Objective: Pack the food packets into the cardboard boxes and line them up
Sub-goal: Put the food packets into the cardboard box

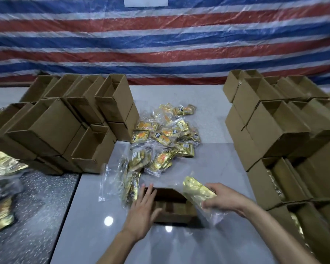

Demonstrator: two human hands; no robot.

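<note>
Looking down through the head cam, there's one open cardboard box (171, 208) sitting near me in the middle of the grey desk (208, 115), open side up, and I can see down into it. My left hand (143, 208) is flat against the box's left wall, fingers straight and relaxed, not gripping anything. My right hand (223, 201) has its fingers wrapped round a gold packet bundle (196, 193) in clear plastic, tilted over the box's right edge, with loose plastic trailing down the near side. Just left of the box lies a clear bag (128, 180) with more gold packets in it, touching or nearly touching the box, can't quite tell with the blur. Farther out in the middle there's the loose pile of food packets (166, 138), gold and orange. The left stack of boxes (65, 122) sits at the far left, mouths open toward me, and the right stack of boxes (278, 126) runs all down the right side, with a bit of gold showing in the nearest ones. Way over left, a darker speckled desk (36, 206) has more gold packets (2, 162) on it. A striped red, white and blue tarp (160, 44) hangs behind everything.
</note>
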